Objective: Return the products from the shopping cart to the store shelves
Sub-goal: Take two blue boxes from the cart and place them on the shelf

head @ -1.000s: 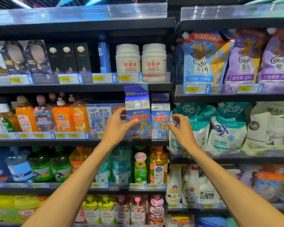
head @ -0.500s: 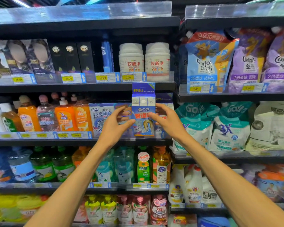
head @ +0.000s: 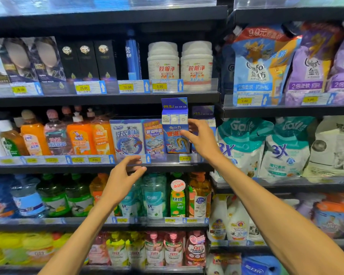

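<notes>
A tall blue drain-cleaner box (head: 174, 126) stands upright on the second shelf (head: 167, 166), beside a flat blue and orange packet (head: 153, 136). My right hand (head: 202, 136) holds the box by its right edge, fingertips on the front face and thumb higher up. My left hand (head: 125, 176) hangs lower, in front of the shelf's price rail, with fingers loosely curled and nothing in it. A second box of the same kind (head: 203, 112) stands partly hidden behind my right hand.
Orange and clear bottles (head: 79, 133) fill the same shelf to the left. White tubs (head: 180, 64) stand on the shelf above, green bottles (head: 54, 195) and pouches below. The bay to the right holds detergent refill bags (head: 286, 149).
My left hand let go of the blue box and dropped down below the shelf edge. My right hand stayed at the box's right side; the box now stands on the shelf.
</notes>
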Demonstrator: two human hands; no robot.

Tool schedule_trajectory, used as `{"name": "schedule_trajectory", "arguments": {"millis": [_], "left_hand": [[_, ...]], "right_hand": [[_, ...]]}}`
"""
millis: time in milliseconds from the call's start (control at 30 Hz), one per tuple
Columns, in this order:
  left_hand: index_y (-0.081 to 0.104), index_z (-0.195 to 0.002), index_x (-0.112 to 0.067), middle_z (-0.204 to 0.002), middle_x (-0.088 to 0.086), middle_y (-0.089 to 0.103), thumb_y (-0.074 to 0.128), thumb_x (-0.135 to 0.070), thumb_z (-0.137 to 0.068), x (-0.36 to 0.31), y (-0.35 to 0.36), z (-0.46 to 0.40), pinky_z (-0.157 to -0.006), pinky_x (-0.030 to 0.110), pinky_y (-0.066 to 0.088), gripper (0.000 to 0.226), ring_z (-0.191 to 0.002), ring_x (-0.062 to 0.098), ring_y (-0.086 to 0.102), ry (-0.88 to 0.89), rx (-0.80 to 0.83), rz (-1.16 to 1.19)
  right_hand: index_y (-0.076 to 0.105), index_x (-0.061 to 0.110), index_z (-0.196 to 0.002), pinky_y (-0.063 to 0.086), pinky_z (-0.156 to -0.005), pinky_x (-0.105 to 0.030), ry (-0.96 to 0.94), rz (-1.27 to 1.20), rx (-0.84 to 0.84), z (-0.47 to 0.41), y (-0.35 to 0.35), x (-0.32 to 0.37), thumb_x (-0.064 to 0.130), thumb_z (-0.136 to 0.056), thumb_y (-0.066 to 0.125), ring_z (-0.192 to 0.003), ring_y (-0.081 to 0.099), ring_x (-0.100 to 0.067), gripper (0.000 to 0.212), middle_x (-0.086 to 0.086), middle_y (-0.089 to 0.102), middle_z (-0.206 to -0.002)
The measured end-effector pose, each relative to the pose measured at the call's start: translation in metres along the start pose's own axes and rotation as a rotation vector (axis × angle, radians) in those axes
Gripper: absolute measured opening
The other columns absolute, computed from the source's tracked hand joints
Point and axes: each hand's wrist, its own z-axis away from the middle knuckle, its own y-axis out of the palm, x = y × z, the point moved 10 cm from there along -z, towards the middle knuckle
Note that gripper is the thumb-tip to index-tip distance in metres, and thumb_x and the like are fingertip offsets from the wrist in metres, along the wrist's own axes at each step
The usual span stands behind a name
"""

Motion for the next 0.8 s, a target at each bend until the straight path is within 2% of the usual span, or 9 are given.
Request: {"name": "schedule_trajectory", "arguments": {"millis": [67,233,300,367,467,700,800], "left_hand": [[0.061,-0.128,-0.026,-0.116,-0.012,0.070,0.072,-0.031,-0.091,0.001,0.003,0.001,-0.090,0.024,0.054,0.040,-0.102,-0.008,0.065,-0.003,0.005,-0.009],[0.060,-0.130,-0.026,-0.116,-0.013,0.070,0.071,-0.032,-0.092,0.005,0.012,0.002,-0.085,0.017,0.051,0.041,-0.101,-0.012,0.063,-0.014,0.020,-0.006],[0.060,-0.130,-0.026,-0.115,-0.014,0.070,0.070,-0.032,-0.092,0.006,0.016,0.003,-0.085,0.018,0.052,0.040,-0.101,-0.011,0.063,-0.017,0.029,-0.008],[0.060,-0.129,-0.027,-0.115,-0.014,0.070,0.070,-0.033,-0.093,0.008,0.019,0.003,-0.088,0.023,0.054,0.038,-0.101,-0.009,0.064,-0.021,0.035,-0.007],[0.060,-0.128,-0.028,-0.115,-0.014,0.071,0.070,-0.033,-0.093,0.010,0.022,0.003,-0.091,0.030,0.056,0.037,-0.102,-0.006,0.065,-0.026,0.042,0.004],[0.061,-0.126,-0.031,-0.113,-0.014,0.071,0.069,-0.034,-0.093,0.013,0.026,0.004,-0.092,0.031,0.055,0.034,-0.101,-0.003,0.066,-0.033,0.056,-0.002],[0.061,-0.126,-0.031,-0.113,-0.014,0.071,0.069,-0.032,-0.094,0.012,0.030,0.005,-0.091,0.030,0.055,0.034,-0.099,-0.004,0.066,-0.035,0.061,-0.005]], "right_hand": [[0.055,0.013,-0.135,0.053,-0.094,-0.028,0.005,0.007,0.004,0.000,0.003,-0.003,0.036,-0.091,0.069,-0.111,0.058,-0.012,0.051,-0.004,0.057,-0.125],[0.053,0.015,-0.136,0.056,-0.091,-0.030,0.019,0.054,0.020,0.004,0.006,-0.007,0.035,-0.093,0.065,-0.109,0.060,-0.011,0.048,-0.003,0.056,-0.124],[0.052,0.016,-0.136,0.054,-0.085,-0.020,0.023,0.087,0.022,0.007,0.007,-0.010,0.036,-0.095,0.064,-0.106,0.058,-0.007,0.047,-0.003,0.055,-0.123],[0.052,0.015,-0.137,0.044,-0.074,-0.007,0.041,0.125,0.019,0.011,0.009,-0.015,0.035,-0.096,0.062,-0.101,0.053,-0.003,0.046,-0.002,0.051,-0.123],[0.052,0.015,-0.135,0.040,-0.066,-0.003,0.059,0.147,-0.005,0.015,0.011,-0.020,0.034,-0.097,0.061,-0.098,0.050,0.000,0.044,-0.003,0.052,-0.124],[0.050,0.014,-0.130,0.045,-0.069,-0.011,0.072,0.065,-0.064,0.018,0.005,-0.021,0.029,-0.094,0.066,-0.093,0.058,-0.006,0.042,0.001,0.056,-0.115],[0.051,0.016,-0.124,0.052,-0.075,-0.022,0.052,0.091,-0.097,0.018,0.000,-0.020,0.029,-0.093,0.068,-0.090,0.057,-0.008,0.038,0.000,0.055,-0.112]]}}
